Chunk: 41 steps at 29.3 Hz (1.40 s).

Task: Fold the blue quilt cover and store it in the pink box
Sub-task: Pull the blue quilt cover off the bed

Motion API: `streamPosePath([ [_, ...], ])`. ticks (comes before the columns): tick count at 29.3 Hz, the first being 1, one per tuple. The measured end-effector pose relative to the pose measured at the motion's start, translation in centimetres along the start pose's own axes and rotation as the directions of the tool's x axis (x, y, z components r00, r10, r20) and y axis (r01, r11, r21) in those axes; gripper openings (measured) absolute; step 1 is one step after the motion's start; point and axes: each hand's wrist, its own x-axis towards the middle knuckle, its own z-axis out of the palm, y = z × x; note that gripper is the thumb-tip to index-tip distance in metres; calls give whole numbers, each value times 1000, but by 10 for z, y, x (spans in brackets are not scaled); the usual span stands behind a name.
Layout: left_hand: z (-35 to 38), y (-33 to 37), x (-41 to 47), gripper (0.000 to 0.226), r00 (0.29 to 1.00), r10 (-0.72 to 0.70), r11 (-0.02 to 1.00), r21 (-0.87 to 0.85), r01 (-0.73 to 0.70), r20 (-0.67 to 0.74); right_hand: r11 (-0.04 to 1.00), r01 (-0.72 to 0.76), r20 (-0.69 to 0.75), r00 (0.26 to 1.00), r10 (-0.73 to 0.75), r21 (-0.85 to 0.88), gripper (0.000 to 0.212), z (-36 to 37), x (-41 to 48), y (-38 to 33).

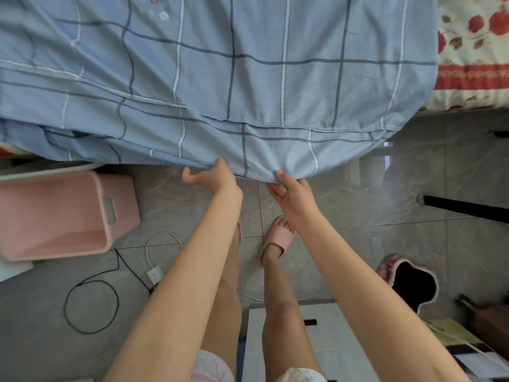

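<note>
The blue quilt cover (220, 78), checked with dark and white lines, lies spread over the bed, and its near hem hangs over the bed's edge. My right hand (292, 194) pinches that hem between thumb and fingers. My left hand (213, 176) is at the hem a little to the left; its fingertips touch the cloth and its thumb sticks out free to the left. The pink box (41, 208) stands on the floor at the left, below the bed's edge, with its opening showing and nothing inside.
A black cable loop (91, 307) and a white charger (154, 274) lie on the grey tiled floor near the box. A white cabinet (330, 343) stands by my legs. A floral sheet (473, 51) covers the bed at the right. A black bar (468, 210) juts in from the right.
</note>
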Motion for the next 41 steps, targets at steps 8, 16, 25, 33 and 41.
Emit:
streamPosePath([
  [8,-20,8,38,51,997,-67,994,85,65,25,997,-9,-34,999,12,81,37,7,-4,8],
  [16,-24,11,45,18,995,-75,995,77,70,64,998,-2,-63,998,6,55,30,7,-4,9],
  [25,-38,28,50,21,987,-128,990,65,122,92,999,28,-81,996,-26,22,20,14,-6,5],
  [33,-63,22,54,23,996,48,996,73,-54,74,999,53,-155,987,-53,-3,14,20,-9,11],
  [41,-78,17,53,25,992,79,995,53,-85,96,998,63,-167,984,-66,-24,11,22,-13,12],
])
